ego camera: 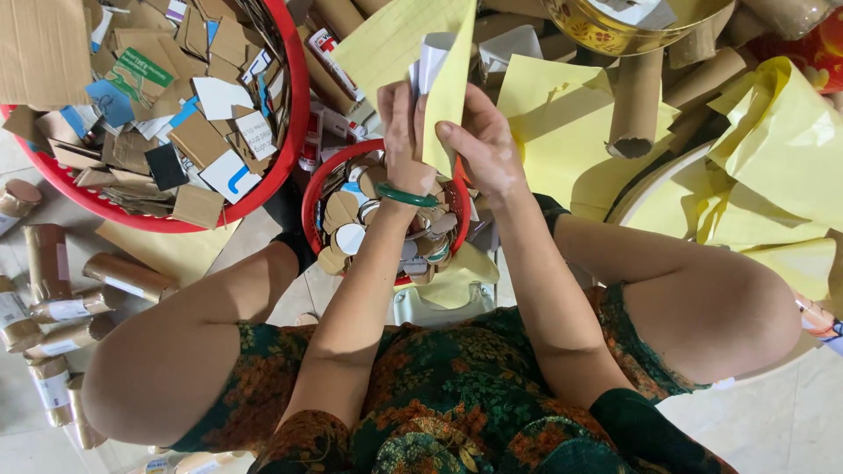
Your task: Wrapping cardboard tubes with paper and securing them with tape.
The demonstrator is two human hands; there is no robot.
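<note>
From my head camera I look down at my two hands, which meet above a small red basket. My left hand and my right hand both pinch the same yellow paper sheet. The sheet stands upright between them and is folded around a small white tube, which shows at its top edge. My left fingers are pressed together on the left side of the sheet, and my right thumb lies flat on its right face. On my left wrist I wear a green bangle.

The small red basket is just below my hands and holds many round cardboard discs. To the left of it stands a big red basket, full of cut cardboard scraps. Behind my hands lie brown cardboard tubes, and more loose yellow sheets are spread to the right. At the top there is a golden bowl.

I sit low on a pale tiled floor, my knees wide apart. On the floor at the left lie several wrapped paper rolls, close to one another.
</note>
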